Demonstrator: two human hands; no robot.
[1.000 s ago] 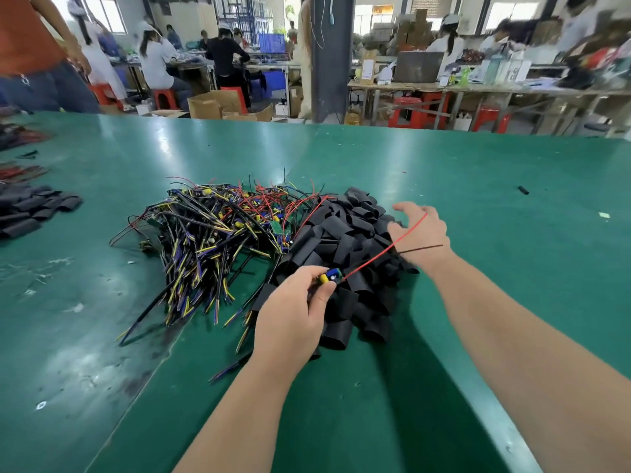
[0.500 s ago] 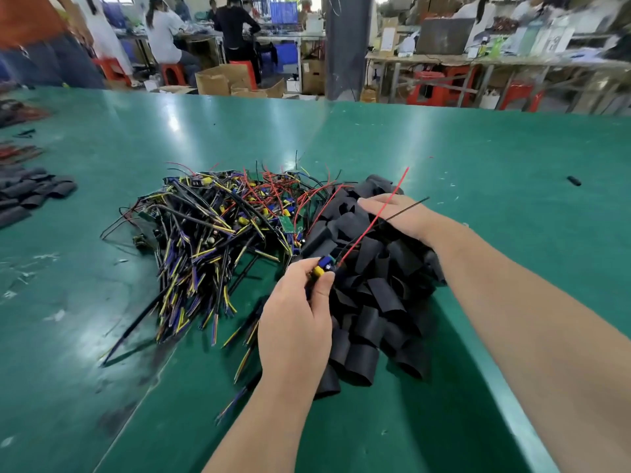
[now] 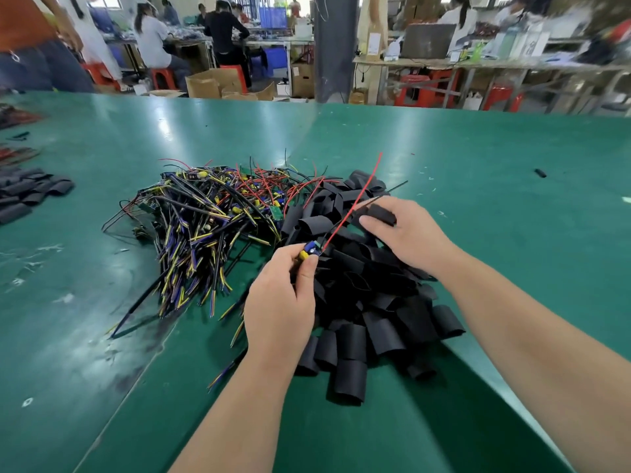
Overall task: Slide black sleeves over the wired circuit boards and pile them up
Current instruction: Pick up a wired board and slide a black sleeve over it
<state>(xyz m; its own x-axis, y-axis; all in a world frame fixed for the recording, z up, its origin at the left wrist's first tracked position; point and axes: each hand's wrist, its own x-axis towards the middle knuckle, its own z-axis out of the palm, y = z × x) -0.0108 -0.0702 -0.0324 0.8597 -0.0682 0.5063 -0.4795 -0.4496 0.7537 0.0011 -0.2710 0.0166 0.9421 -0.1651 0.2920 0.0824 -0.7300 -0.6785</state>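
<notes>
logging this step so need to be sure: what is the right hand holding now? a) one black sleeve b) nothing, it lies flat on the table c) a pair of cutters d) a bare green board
A: the right hand pinches a single black sleeve over the sleeve pile, while the left hand holds the wired board.

A green table point(image 3: 478, 165) spreads out on every side of the left hand point(image 3: 280, 302). Well to the right of the right hand point(image 3: 406, 233) lies a small black scrap point(image 3: 540, 173). Far beyond both hands, past the table's far edge, stand a grey pillar point(image 3: 334, 46), open cardboard boxes point(image 3: 211, 84) and red stools point(image 3: 426, 88). Far up to the left hand's left is a person in an orange top point(image 3: 30, 46).
</notes>
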